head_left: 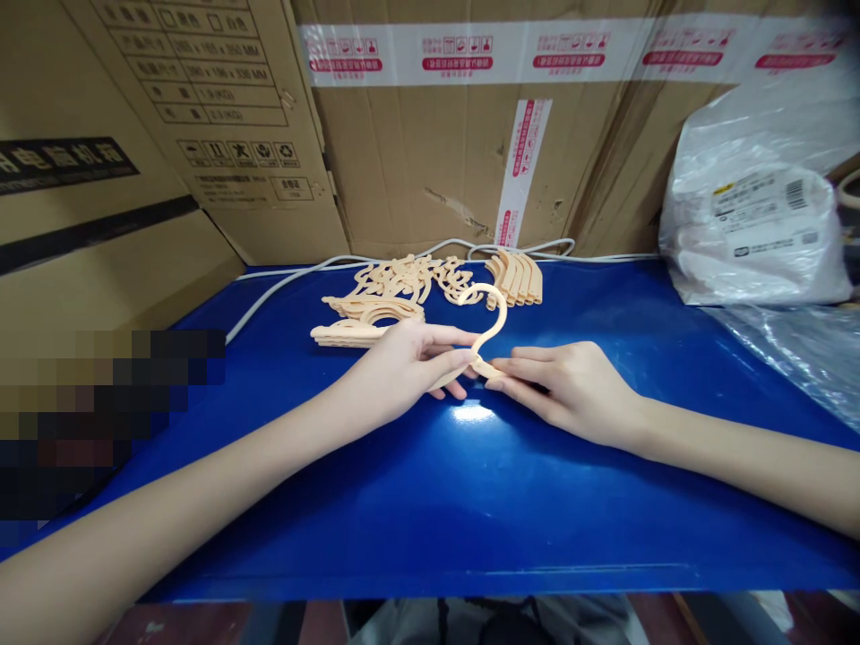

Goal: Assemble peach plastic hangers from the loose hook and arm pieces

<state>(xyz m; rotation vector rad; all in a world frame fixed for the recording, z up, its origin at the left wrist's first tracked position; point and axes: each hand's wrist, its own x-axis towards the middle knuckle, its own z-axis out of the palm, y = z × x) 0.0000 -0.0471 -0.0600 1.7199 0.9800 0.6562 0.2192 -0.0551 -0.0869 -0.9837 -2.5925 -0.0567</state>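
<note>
Over the middle of the blue table, both hands grip one cream plastic hanger (498, 313), its curved hook pointing up. My left hand (403, 363) pinches it just below the hook, with thumb and index finger on the joint and the lower fingers partly spread beneath. On the other side, my right hand (571, 385) pinches a short arm of the hanger between thumb and fingers. The fingers cover much of the hanger's body. Behind my left hand lies a stack of cream hanger pieces (346, 334), close to its knuckles.
Farther back are a pile of loose cream hooks (403, 279) and a bundle of curved cream pieces (517, 278). A white cable (282, 288) runs along the cardboard wall (417, 161). A white plastic bag (759, 224) sits at the back right, with clear plastic film (799, 358) in front.
</note>
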